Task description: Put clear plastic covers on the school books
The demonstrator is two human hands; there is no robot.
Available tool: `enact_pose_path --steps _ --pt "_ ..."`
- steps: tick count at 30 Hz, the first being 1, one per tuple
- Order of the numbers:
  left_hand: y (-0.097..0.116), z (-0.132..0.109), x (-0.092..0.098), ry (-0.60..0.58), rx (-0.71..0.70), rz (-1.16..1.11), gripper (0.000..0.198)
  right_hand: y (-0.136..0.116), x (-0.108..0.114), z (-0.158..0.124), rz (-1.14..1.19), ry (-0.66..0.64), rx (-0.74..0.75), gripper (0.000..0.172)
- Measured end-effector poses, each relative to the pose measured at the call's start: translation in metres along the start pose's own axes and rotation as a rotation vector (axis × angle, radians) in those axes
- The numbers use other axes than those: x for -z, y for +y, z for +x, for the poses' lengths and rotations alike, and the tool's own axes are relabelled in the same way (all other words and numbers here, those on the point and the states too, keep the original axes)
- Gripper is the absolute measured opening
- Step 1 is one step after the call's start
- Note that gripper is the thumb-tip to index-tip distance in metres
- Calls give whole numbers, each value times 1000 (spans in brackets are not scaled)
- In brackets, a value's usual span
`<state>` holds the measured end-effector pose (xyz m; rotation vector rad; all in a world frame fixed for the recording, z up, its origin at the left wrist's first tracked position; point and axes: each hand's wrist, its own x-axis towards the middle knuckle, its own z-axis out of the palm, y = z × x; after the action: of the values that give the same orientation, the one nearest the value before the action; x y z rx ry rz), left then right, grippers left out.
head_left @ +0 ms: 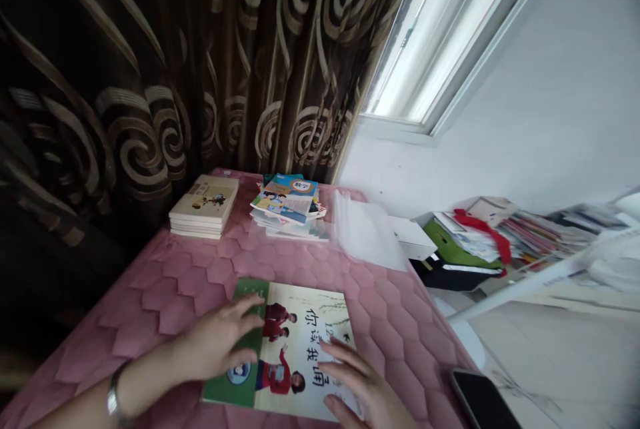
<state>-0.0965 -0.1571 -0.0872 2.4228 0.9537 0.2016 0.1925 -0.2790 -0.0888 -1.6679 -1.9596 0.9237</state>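
A booklet (295, 296) with a green band and pictured people in red lies sideways on the pink quilted cover, close in front of me. My left hand (220, 336) is over its green end, fingers spread, with a metal bracelet on the wrist. Over the opposite end is my right hand (363, 382), its fingers apart and covering some of the printed characters. Neither hand grips the booklet; whether the fingertips touch it I cannot tell.
Farther back are a neat stack of beige books (205, 209) and a looser pile topped by a blue textbook (290, 196). Clear plastic sheets (367, 229) lie beside them. A phone (483, 399) rests at the right edge. Papers and boxes (460, 242) stand beyond, near a white stand (520, 282).
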Motion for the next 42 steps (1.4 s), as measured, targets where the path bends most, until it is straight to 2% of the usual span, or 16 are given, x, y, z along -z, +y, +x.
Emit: enact_pose_path --steps 3,5,9,13,16,19,22,25,27,31,33,35,38,40,42 --pt "10 -22 -8 -122 59 -52 72 1 7 10 -176 -107 -18 58" --pt "12 -26 -11 -159 114 -58 78 3 5 13 -232 -172 -37 67" --pt "13 -24 -17 -163 148 -89 81 6 -1 16 -276 -211 -43 67" --pt "12 -24 -20 -165 141 -105 86 3 3 18 -307 -235 -8 67" --pt "11 -26 -18 -161 135 -133 81 -3 10 17 -309 -249 21 59" --pt "10 -27 -12 -149 109 -188 74 -8 17 15 -261 -209 113 40" --pt "10 -27 -7 -158 53 -223 75 -12 21 14 -193 -156 213 22" --pt "13 -28 -3 -162 34 -224 69 -14 23 15 -160 -95 220 26" --pt "12 -28 -1 -108 57 -222 53 -13 25 17 -187 -35 169 28" --pt "1 -22 3 91 150 -305 21 -7 31 24 -296 43 82 33" --pt "-7 -12 5 195 232 -432 20 -6 35 30 -375 117 76 33" --pt "-14 1 6 322 283 -599 26 -10 37 41 -469 267 103 26" --pt "-19 23 6 481 286 -746 33 -31 31 62 -544 479 257 22" --pt "-21 38 6 560 295 -740 33 -49 19 80 -555 492 374 27" --pt "-25 52 6 607 310 -723 32 -62 2 101 -567 438 436 33"
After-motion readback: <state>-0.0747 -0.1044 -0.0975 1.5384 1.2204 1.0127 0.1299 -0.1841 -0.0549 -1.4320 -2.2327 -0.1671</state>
